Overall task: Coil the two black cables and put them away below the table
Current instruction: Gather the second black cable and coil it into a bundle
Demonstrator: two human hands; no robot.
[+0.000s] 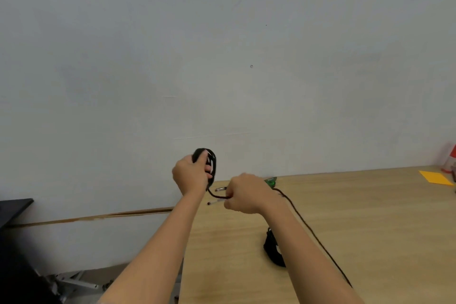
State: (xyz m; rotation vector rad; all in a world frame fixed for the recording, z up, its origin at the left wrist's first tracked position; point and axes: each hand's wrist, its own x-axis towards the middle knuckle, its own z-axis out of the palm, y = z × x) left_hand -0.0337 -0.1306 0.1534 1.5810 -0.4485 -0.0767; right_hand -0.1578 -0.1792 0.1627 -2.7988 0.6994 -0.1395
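Black loops of one cable (pixel 214 166) are gathered in the curled fingers of the left hand (pixel 192 173), which grips them as a small upright coil held up in front of the wall (pixel 222 57), just past the table's far left corner. From the foot of that coil a short slack stretch sags across to the right hand (pixel 246 192), whose fingers are closed in a fist round the strand, knuckles up, just above the tabletop. Behind the right wrist the same cable comes out again and trails in one long line over the wooden table (pixel 382 224) towards the near edge, where the forearm hides its end. A second black cable (pixel 271 249) lies on the table as a tight bundle, beside the right forearm and partly hidden by it, touched by neither hand. Two pens lie under the hands: one pen (pixel 220 189) nearer the wall, the other pen (pixel 216 202) closer to the camera. One small green object (pixel 271 182) shows just behind the right hand. Far to the right lie one yellow sheet (pixel 435 177) and, at the frame's edge, one red and white object (pixel 449 159), too blurred to tell what it is.
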